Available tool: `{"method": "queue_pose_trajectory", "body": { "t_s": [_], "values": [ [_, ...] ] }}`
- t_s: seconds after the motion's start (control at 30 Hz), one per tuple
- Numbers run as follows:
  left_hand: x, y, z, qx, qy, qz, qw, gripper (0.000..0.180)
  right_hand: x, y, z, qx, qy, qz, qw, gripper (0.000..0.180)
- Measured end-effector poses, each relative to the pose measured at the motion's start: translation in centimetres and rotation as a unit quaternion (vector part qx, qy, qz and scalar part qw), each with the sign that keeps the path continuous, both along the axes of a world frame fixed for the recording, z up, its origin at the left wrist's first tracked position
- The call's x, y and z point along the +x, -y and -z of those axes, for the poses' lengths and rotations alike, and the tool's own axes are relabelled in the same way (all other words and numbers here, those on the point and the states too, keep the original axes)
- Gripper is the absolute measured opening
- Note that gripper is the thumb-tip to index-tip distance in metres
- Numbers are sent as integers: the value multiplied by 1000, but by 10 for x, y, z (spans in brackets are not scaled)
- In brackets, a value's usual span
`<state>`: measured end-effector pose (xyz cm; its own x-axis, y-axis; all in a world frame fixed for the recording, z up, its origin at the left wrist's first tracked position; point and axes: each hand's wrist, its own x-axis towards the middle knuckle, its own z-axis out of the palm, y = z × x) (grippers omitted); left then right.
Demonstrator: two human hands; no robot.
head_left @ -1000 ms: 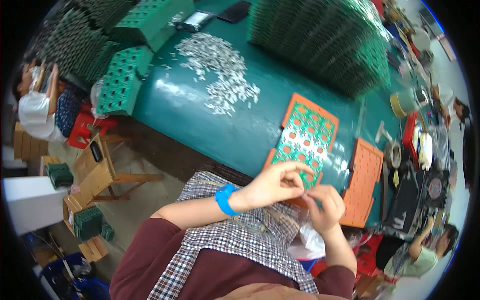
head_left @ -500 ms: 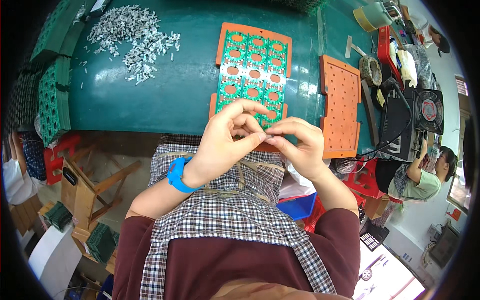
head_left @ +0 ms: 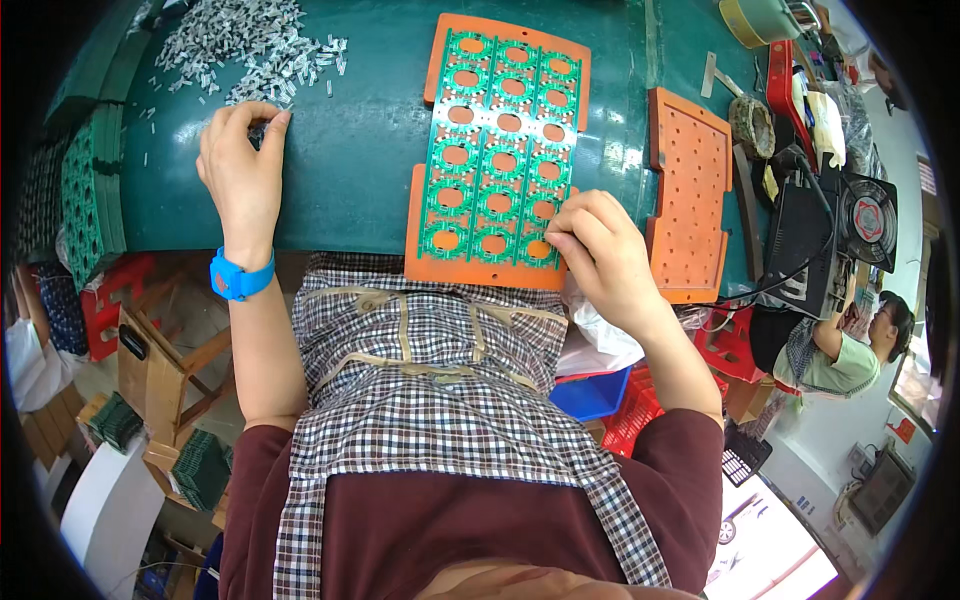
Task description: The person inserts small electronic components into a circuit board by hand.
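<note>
My left hand [head_left: 240, 170], with a blue wristband [head_left: 241, 275], is at the near edge of a pile of small clear-and-silver parts [head_left: 235, 45]. Its thumb and index finger curve together at the tips; whatever lies between them is hidden. Over the lower right corner of a green circuit board panel [head_left: 487, 178], my right hand [head_left: 605, 255] has thumb and fingers pinched together. Anything in that pinch is too small to make out. The panel, with rows of round openings, rests on an orange fixture plate [head_left: 480, 272] at the table's near edge.
A second orange plate [head_left: 690, 200], dotted with small holes, lies to the right. Beyond it are a black device with a fan [head_left: 865, 220] and a red tray [head_left: 780, 75]. Stacked green panels [head_left: 95, 190] stand at the left. Another person [head_left: 835, 350] sits at the far right.
My hands were together over the panel's near end; my left hand has moved left to the pile. My right hand has shifted slightly to the panel's corner. The table view has shifted a little.
</note>
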<state>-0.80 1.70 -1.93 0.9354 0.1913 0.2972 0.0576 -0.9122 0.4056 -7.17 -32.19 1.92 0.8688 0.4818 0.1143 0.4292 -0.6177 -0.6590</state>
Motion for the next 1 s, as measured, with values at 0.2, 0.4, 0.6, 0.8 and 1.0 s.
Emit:
{"method": "queue_pose_trajectory", "body": {
  "t_s": [0.2,0.4,0.6,0.8,1.0],
  "values": [
    [-2,-1,5,1,131,40,991,11,-3,-2,1,0,2,11,1000,9],
    [-6,4,7,-204,98,15,974,16,-9,-1,8,-10,51,26,998,12],
    [-2,6,3,-182,141,25,973,19,-14,-1,9,-50,208,-12,977,19],
    [4,24,-9,-247,87,48,964,15,-11,1,10,-54,174,7,983,24],
    [75,92,-25,-260,-61,205,942,14,-72,-6,28,29,212,25,977,20]
  ]
}}
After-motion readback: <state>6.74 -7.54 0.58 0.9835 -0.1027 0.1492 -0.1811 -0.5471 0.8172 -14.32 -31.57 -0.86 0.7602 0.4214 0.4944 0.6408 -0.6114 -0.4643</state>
